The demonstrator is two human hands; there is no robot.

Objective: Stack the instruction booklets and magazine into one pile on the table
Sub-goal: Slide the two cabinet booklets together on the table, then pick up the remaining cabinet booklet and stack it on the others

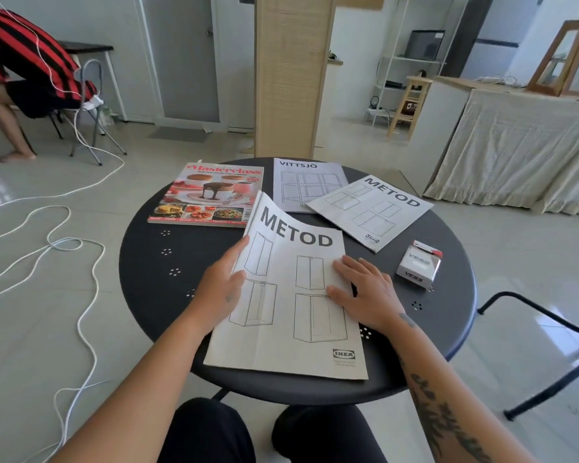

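A large METOD booklet [283, 325] lies at the near side of the round black table [154, 279], its far left corner curled up. My left hand [219, 285] grips its left edge, and my right hand [365, 292] rests on its right edge with fingers on the paper. A second METOD booklet [370, 210] lies at the far right, overlapping a VITTSJÖ booklet [303, 185] at the far middle. A Masterclass magazine [209, 198] with dessert photos lies at the far left, its near right corner under the curled page.
A small white VESS pack [420, 264] sits on the table right of my right hand. White cables [64, 242] trail over the floor at left. A person in a striped shirt sits on a chair [91, 108] far left. A black chair frame [545, 329] stands right.
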